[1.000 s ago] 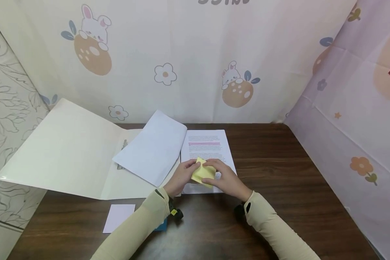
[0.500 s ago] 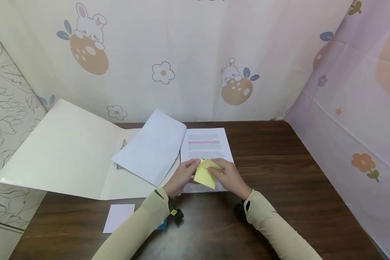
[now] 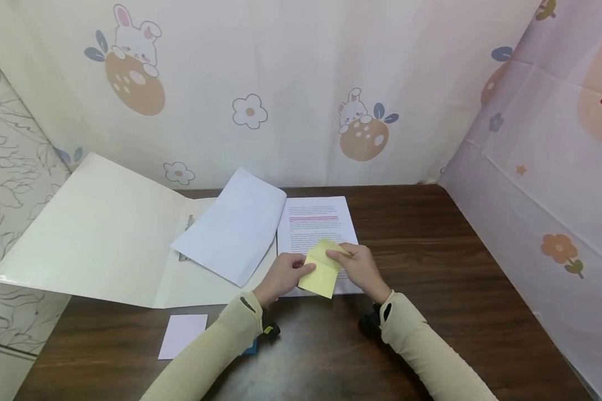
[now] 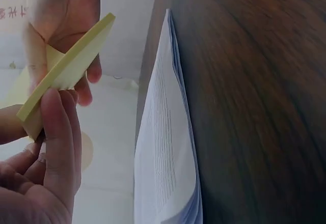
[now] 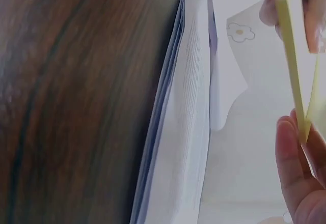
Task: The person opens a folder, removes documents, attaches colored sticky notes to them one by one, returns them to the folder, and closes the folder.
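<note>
My left hand [image 3: 284,274] holds a pad of yellow sticky notes [image 3: 318,280] over the lower part of a printed document [image 3: 315,225] with a pink highlighted line. The right hand [image 3: 363,270] pinches the top sticky note [image 3: 326,249], which folds up from the pad while one edge still joins it. In the left wrist view the pad's edge [image 4: 66,67] shows its thickness, with left fingers on both faces. Seen from the right wrist, a narrow wedge opens between the pad [image 5: 291,46] and the raised note.
An open white binder [image 3: 115,234] lies at the left, its cover tilted up. Turned-over white sheets [image 3: 236,228] rest on its rings. A pale lilac square [image 3: 183,336] lies in front, and something blue [image 3: 251,349] shows partly behind the left sleeve [image 3: 210,351].
The right hand has shifted its grip on the yellow pad and lifted the top note up and away. The left hand has moved slightly down, and the pad now faces up more flatly.
</note>
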The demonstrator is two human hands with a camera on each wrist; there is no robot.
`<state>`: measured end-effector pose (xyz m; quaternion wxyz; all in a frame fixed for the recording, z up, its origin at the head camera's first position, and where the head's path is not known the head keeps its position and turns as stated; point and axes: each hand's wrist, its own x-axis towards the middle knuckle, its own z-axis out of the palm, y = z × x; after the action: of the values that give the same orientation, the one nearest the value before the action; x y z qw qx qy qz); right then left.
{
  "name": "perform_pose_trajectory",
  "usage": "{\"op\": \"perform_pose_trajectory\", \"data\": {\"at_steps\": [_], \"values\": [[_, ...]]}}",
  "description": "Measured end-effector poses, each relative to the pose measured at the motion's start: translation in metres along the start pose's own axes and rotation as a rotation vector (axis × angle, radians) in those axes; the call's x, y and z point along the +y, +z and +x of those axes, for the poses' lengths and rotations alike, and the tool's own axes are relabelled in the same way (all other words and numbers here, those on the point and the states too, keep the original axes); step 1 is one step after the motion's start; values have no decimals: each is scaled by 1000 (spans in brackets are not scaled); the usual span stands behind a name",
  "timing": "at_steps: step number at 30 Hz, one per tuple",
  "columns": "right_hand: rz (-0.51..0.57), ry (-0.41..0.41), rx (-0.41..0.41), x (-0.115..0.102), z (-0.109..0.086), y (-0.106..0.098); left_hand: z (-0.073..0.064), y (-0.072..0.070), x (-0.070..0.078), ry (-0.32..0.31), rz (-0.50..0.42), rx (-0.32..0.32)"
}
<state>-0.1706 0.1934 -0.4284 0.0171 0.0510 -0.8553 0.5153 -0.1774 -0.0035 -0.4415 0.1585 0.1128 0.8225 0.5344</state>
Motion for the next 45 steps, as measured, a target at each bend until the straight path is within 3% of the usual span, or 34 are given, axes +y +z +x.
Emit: {"op": "perform_pose_trajectory", "data": {"at_steps": [4,12,20,26,33,41,45], "values": [[32,89,35,1,2,-3,-4,-1,2,30,72,22],[68,193,158,-4,10,-17,-11,-7,1,-5,60,36],[163,255,218,2,11,-32,-16,-18,-4,-6,-52,57],[171,251,150,6,8,-30,-20,-26,1,-11,-86,86],[126,256,118,7,7,-30,-23,-31,-6,-16,-130,86],[213,232,65,14,8,-28,-28,-36,-12,-24,-39,79],[198,240,73,17,7,-29,-33,-36,-17,-50,29,6]]}}
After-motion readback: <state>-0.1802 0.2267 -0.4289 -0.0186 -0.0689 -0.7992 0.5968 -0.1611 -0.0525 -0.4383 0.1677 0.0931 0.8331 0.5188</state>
